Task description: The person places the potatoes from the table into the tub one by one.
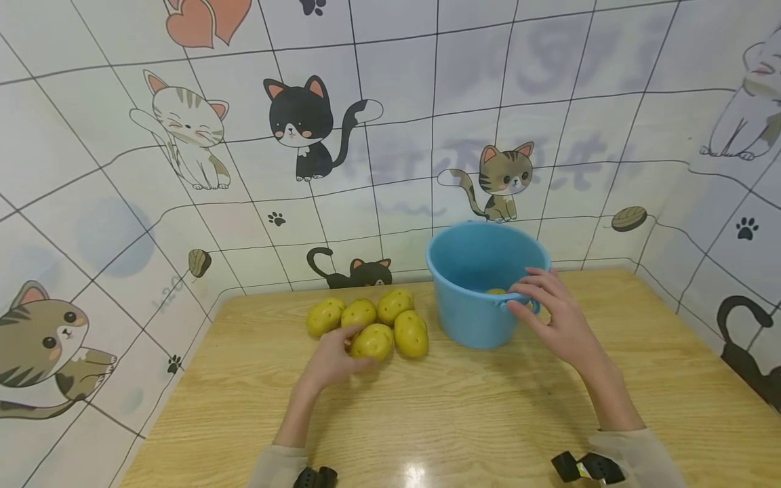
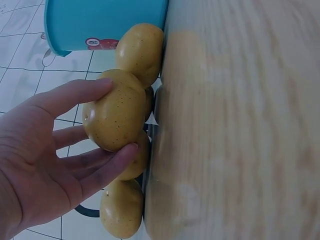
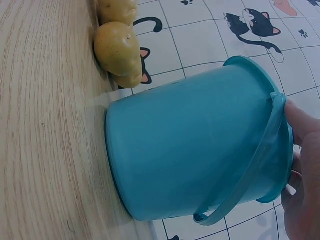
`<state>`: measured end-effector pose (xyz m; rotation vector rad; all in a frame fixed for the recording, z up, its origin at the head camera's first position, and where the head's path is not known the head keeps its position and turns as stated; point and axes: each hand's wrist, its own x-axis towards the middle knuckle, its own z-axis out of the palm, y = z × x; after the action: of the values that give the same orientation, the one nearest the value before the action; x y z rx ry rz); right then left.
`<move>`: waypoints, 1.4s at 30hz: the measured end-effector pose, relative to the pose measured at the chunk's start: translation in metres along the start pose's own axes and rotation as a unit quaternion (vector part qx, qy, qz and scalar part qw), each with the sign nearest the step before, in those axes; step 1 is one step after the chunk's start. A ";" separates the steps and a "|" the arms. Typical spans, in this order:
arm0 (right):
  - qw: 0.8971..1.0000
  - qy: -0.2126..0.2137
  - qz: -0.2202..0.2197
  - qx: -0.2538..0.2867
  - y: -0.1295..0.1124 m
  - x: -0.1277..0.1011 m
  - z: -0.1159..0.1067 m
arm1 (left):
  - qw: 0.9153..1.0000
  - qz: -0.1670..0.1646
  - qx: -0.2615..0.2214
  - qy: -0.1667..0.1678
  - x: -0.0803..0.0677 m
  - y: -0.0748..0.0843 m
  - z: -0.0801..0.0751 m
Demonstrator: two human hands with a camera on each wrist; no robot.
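The front potato [image 1: 372, 341] lies at centre frame on the wooden surface [image 1: 464, 413], at the near edge of a cluster of five; my left hand [image 1: 332, 359] curls fingers and thumb around it, as the left wrist view shows. My right hand [image 1: 558, 315] rests its fingers on the near rim of the blue plastic bucket [image 1: 476, 318], right of centre, thumb by the thin bail handle [image 3: 260, 155]; it steadies the rim, not clenched. One more yellow piece [image 1: 495, 291] shows inside the bucket.

Risks, as I judge them: the potatoes are rounded, smooth-skinned and speckled, touching one another, so pulling this one may set its neighbours [image 1: 410, 333] rolling on the slick, glossy surface. The bucket looks light and thin-walled; a push on its rim could tip or slide it.
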<state>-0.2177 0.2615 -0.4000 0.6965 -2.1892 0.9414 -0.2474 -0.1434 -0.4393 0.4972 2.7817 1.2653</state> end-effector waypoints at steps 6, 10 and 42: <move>1.000 0.003 0.000 0.005 -0.002 0.001 0.000 | 1.000 0.004 -0.024 0.018 0.002 0.007 -0.003; 1.000 0.007 -0.002 0.007 -0.001 0.002 0.001 | 0.999 0.020 -0.036 0.034 0.005 0.011 -0.005; 1.000 0.005 -0.002 0.006 -0.003 0.001 0.001 | 0.971 0.107 -0.155 0.148 0.026 0.081 -0.006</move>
<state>-0.2164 0.2588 -0.3981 0.7010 -2.1731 0.9551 -0.2516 -0.0898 -0.3728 0.6431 2.7272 1.9293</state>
